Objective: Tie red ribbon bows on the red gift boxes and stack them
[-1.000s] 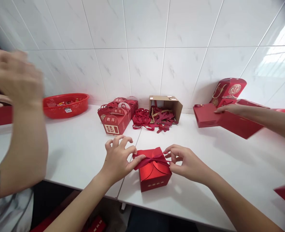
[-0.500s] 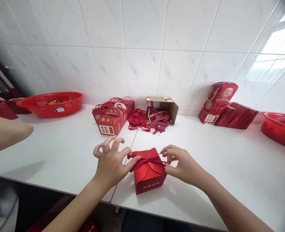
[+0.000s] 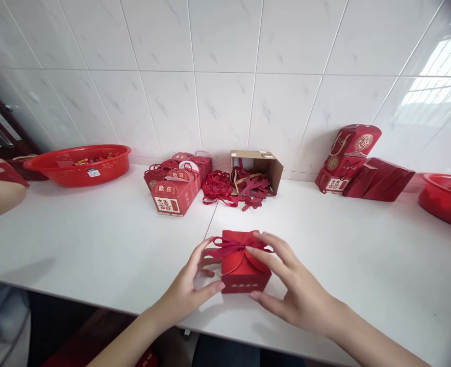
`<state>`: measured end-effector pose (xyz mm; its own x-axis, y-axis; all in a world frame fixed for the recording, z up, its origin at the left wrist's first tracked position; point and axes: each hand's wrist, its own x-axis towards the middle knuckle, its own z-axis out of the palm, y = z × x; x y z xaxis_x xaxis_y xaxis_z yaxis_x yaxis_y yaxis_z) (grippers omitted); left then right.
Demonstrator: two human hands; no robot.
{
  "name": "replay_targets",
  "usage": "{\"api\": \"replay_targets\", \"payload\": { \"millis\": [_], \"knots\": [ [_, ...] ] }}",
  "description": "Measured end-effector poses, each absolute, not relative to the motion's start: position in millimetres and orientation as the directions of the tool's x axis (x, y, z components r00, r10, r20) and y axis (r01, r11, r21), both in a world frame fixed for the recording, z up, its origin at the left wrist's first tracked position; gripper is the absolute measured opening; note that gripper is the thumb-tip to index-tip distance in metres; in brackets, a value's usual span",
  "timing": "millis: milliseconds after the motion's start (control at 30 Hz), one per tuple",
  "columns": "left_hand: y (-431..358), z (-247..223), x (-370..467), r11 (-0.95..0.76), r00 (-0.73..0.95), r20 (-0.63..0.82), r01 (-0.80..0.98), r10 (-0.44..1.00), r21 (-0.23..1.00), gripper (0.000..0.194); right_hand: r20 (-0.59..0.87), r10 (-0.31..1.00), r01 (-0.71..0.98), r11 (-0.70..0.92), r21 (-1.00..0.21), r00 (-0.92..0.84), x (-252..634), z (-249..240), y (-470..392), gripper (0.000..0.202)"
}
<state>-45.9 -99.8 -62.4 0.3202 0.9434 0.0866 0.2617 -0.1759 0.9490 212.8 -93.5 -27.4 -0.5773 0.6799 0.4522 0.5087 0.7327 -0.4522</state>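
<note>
A red gift box [image 3: 244, 282] stands upright on the table near me, tied on top with a dark red ribbon bow [image 3: 231, 248]. Its lid flaps are curved, and small gold characters run along its front. My left hand [image 3: 191, 285] holds the box's left side, thumb at the front corner and the other fingers curved by the ribbon loop. On the other side, my right hand [image 3: 292, 280] grips the box with its thumb low at the front and fingers over the top by the bow; it partly hides the box's right side.
Behind are red handled boxes [image 3: 172, 196], a pile of red ribbons [image 3: 218, 187] and an open cardboard box [image 3: 274, 173] with ribbon strips. Red baskets [image 3: 76, 171] stand left and right. Stacked red boxes [image 3: 353, 158] lean near the wall. Another person's arm [image 3: 1, 196] reaches in at left.
My hands have let go of the ribbon ends and moved down around the box. The bow's loops now show, and the box has turned to face me squarely. The other person's arm has drawn left.
</note>
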Motion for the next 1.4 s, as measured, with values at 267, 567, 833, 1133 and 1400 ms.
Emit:
{"api": "replay_targets", "payload": {
  "millis": [267,567,833,1133,1400],
  "knots": [
    [-60,-57,-2,-0.323,0.46,0.034,0.567,0.887,0.757,0.063,0.585,0.702,0.781,0.599,-0.178,-0.405,263,-58,-54,0.04],
    [62,-76,58,-0.32,0.269,0.194,0.893,0.943,0.316,0.048,0.603,0.77,0.812,0.208,-0.546,0.207,351,-105,74,0.041],
    [139,-77,74,-0.19,0.13,0.283,0.962,0.95,0.196,0.051,0.622,0.747,0.801,0.216,-0.559,0.233,331,-111,187,0.045],
    [185,-83,50,-0.073,0.046,0.127,0.975,0.991,0.211,0.068,0.581,0.74,0.796,0.102,-0.597,0.341,336,-111,195,0.065],
    [179,-88,48,-0.129,0.067,0.218,0.951,0.974,0.283,0.064,0.551,0.798,0.889,0.042,-0.455,0.245,325,-108,190,0.042]
  ]
}}
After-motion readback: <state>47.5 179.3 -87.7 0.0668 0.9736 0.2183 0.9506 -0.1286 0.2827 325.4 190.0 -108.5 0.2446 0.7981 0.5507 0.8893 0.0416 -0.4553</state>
